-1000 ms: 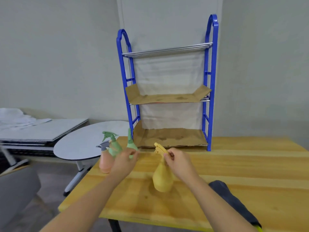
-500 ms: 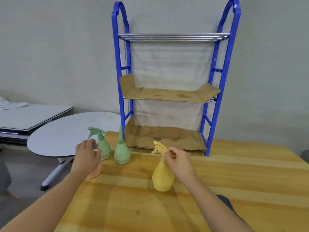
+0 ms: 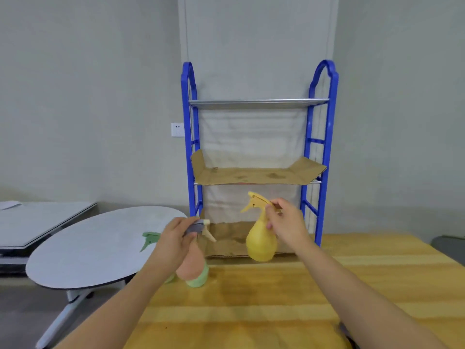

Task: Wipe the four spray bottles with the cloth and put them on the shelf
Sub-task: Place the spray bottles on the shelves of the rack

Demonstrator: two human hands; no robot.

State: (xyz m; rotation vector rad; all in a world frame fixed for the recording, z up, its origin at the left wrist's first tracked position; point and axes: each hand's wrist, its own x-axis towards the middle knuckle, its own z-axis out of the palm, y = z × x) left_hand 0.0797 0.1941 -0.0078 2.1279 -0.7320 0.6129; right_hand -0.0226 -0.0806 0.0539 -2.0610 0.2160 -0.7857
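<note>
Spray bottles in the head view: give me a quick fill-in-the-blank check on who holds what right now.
1. The right hand grips the ____ spray bottle by its neck.
2. The left hand holds the ____ spray bottle.
3. The shelf has a ____ frame.

Missing words: yellow; pink; blue

We hold the yellow bottle (image 3: 260,244) in our right hand (image 3: 289,229), the pink bottle (image 3: 191,268) in our left hand (image 3: 171,241), both lifted off the surface (image 3: 276,298) before the blue shelf (image 3: 324,152).
</note>
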